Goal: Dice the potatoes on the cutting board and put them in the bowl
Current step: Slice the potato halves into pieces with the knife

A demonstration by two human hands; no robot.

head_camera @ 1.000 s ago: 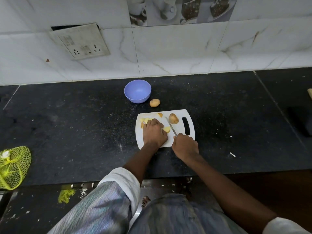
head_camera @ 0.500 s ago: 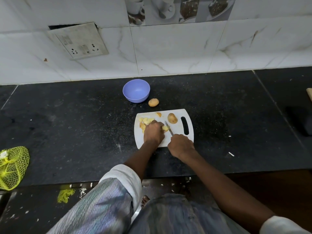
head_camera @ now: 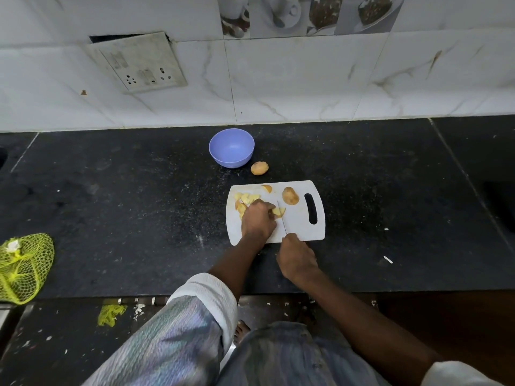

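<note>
A single head-worn wide-angle view looks forward and steeply down from above the person's own arms onto the dark surface [head_camera: 111, 207], with the cutting board [head_camera: 295, 227] near centre and the tiled wall [head_camera: 306, 87] closing the top.

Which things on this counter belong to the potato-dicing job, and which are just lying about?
Belong to the job:
cutting board
knife
potato piece being cut
cut pieces
potato half on the board
whole potato
purple bowl

Lying about:
yellow net bag
wall socket plate
yellow scrap
</note>
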